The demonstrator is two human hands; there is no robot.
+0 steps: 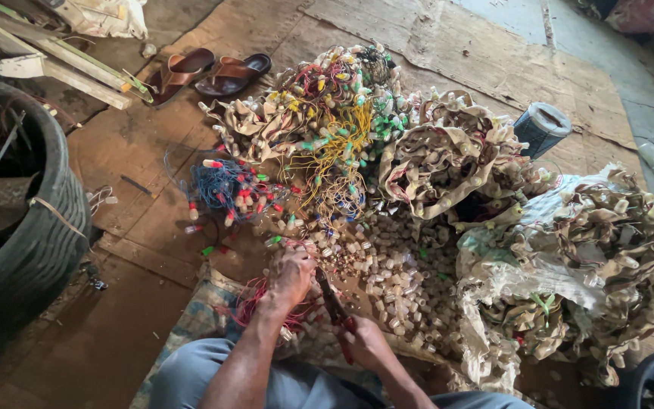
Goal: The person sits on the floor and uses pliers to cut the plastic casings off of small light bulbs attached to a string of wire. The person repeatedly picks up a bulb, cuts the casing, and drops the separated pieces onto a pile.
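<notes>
My left hand grips a bundle of red wires with small plastic caps, low in the middle of the head view. My right hand holds red-handled cutters whose dark blades point up toward the left hand's fingers. Just beyond both hands lies a heap of small pale plastic caps. Farther off sit tangles of blue wire and yellow wire with coloured caps.
A black tyre stands at the left. Brown sandals lie at the back, by wooden strips. Torn brown paper strips studded with caps pile up on the right. A blue-grey tin stands behind them. Plywood and cardboard cover the floor.
</notes>
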